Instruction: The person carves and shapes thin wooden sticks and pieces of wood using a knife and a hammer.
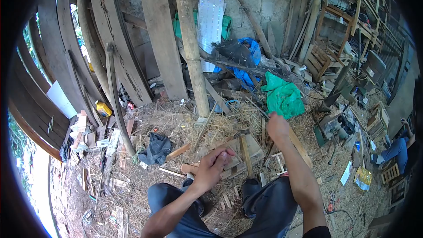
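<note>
A thin tool (pixel 261 111) jutted forward from the right hand (pixel 278 128), whose fingers were closed round its near end; the left hand's (pixel 214 166) fingers were curled in, on what I could not tell; between them was a hammer (pixel 247 156) over a wooden board (pixel 256 147), with a green bag (pixel 285 98) beyond
</note>
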### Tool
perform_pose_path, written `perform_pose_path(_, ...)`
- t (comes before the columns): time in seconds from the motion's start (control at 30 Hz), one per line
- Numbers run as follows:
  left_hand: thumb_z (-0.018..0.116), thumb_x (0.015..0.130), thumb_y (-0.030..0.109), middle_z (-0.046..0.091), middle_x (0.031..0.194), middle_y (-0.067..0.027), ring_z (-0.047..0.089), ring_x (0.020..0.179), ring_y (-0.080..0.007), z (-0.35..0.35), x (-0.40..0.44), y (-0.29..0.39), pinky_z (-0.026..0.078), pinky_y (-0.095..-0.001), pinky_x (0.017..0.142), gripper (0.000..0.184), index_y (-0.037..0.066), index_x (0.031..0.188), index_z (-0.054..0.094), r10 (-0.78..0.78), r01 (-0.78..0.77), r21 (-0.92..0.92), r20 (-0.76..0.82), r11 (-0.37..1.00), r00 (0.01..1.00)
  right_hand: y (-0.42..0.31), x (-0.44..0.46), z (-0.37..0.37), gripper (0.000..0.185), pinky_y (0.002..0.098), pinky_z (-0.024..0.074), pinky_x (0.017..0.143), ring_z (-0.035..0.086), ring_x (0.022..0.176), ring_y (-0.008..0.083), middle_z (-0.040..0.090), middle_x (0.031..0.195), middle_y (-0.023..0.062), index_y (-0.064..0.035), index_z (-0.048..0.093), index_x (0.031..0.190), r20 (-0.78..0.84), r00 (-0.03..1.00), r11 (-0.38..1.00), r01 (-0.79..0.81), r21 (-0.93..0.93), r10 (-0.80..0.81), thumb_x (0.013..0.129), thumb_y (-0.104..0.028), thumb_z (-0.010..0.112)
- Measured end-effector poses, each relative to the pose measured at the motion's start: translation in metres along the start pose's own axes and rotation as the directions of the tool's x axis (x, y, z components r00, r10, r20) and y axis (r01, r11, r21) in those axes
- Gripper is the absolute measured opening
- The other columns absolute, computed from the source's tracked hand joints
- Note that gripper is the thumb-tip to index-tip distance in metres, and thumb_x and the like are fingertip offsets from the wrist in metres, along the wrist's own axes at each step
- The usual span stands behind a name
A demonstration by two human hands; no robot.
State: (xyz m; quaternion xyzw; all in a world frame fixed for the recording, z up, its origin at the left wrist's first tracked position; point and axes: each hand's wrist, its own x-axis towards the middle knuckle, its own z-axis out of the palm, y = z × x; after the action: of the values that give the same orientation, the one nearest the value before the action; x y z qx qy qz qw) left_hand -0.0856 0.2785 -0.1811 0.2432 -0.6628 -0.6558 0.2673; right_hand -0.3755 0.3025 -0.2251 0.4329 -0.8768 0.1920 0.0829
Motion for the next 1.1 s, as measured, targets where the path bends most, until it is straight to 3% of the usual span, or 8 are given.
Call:
perform_pose_path(0.2,0.037,0.102,0.019,0.034,0.067,0.0065,0.028,0.051,-0.0018,-0.007,0.007,0.008,0.022,-0.0181,0.043,0.025,0.004,0.111,0.056,-0.259,0.239,-0.260,-0.044,0.936,0.965,-0.030,-0.019,-0.030,0.011,0.0502,0.0486,0.058,0.062,0.065,0.0404,0.064,0.070,0.0183,-0.0067,0.059,0.094,-0.086,0.988,0.960,0.148,0.236,-0.131,0.086,-0.014,0.056)
perform_pose_path(0.43,0.041,0.101,0.018,0.040,0.067,0.0042,0.033,0.057,-0.0028,0.002,0.009,-0.009,0.028,-0.0186,0.051,0.021,0.003,0.104,0.056,0.016,-0.014,0.051,-0.043,0.999,0.999,-0.069,-0.030,-0.028,0.010,0.0496,0.0470,0.054,0.062,0.061,0.0392,0.062,0.063,0.0178,-0.0069,0.056,0.095,-0.018,0.929,0.911,0.367,0.187,-0.370,0.086,-0.011,0.055)
perform_pose_path(0.63,0.041,0.100,0.016,0.044,0.069,0.0025,0.043,0.066,-0.0054,0.000,0.007,0.005,0.037,-0.0220,0.064,0.022,0.001,0.095,0.056,0.110,-0.065,0.372,-0.101,0.926,0.989,-0.038,-0.006,-0.003,0.017,0.0461,0.0531,0.062,0.067,0.071,0.0359,0.066,0.077,0.0200,-0.0048,0.058,0.095,0.131,0.982,0.990,0.140,-0.024,-0.136,0.090,-0.019,0.049)
perform_pose_path(0.73,0.043,0.098,0.011,0.046,0.065,-0.0026,0.041,0.058,-0.0102,-0.003,-0.001,0.001,0.037,-0.0271,0.056,0.016,0.004,0.096,0.057,0.167,-0.133,0.307,-0.087,0.942,0.982,0.028,0.007,0.006,0.020,0.0448,0.0541,0.067,0.067,0.077,0.0369,0.067,0.086,0.0193,-0.0047,0.062,0.095,0.126,0.983,0.991,-0.126,-0.050,0.131,0.089,-0.018,0.049)
perform_pose_path(0.87,0.042,0.098,0.012,0.042,0.063,0.0023,0.038,0.056,-0.0079,-0.009,0.000,0.008,0.033,-0.0246,0.052,0.017,0.003,0.095,0.056,-0.020,0.030,0.112,-0.091,0.993,0.996,0.036,-0.009,0.007,0.018,0.0454,0.0528,0.071,0.066,0.079,0.0378,0.067,0.085,0.0185,-0.0056,0.064,0.092,0.076,0.991,0.991,-0.101,-0.090,0.108,0.089,-0.017,0.051)
perform_pose_path(0.93,0.040,0.098,0.013,0.035,0.063,0.0063,0.032,0.054,-0.0048,-0.013,0.002,0.011,0.027,-0.0220,0.048,0.018,0.003,0.096,0.055,-0.203,0.206,-0.255,0.038,0.945,0.978,0.008,-0.006,-0.006,0.019,0.0433,0.0510,0.072,0.067,0.080,0.0358,0.067,0.082,0.0179,-0.0058,0.066,0.092,0.129,0.990,0.956,0.011,0.294,-0.052,0.092,-0.019,0.052)
perform_pose_path(1.03,0.038,0.098,0.017,0.028,0.062,0.0066,0.023,0.049,-0.0033,-0.008,0.003,0.019,0.018,-0.0217,0.044,0.020,0.003,0.098,0.053,-0.236,0.259,-0.329,0.107,0.908,0.966,-0.048,-0.022,-0.052,0.022,0.0333,0.0470,0.063,0.063,0.066,0.0206,0.066,0.072,0.0090,-0.0057,0.067,0.093,0.104,0.986,0.746,0.030,0.666,-0.132,0.094,-0.024,0.054)
perform_pose_path(1.1,0.038,0.099,0.018,0.029,0.062,0.0067,0.025,0.051,-0.0035,-0.010,0.003,0.021,0.020,-0.0212,0.046,0.021,0.004,0.096,0.055,-0.276,0.311,-0.376,0.145,0.873,0.950,-0.071,-0.030,-0.068,0.024,0.0239,0.0376,0.055,0.048,0.058,0.0059,0.057,0.066,-0.0024,-0.0052,0.067,0.098,0.300,0.923,0.359,-0.202,0.911,-0.241,0.095,-0.026,0.055)
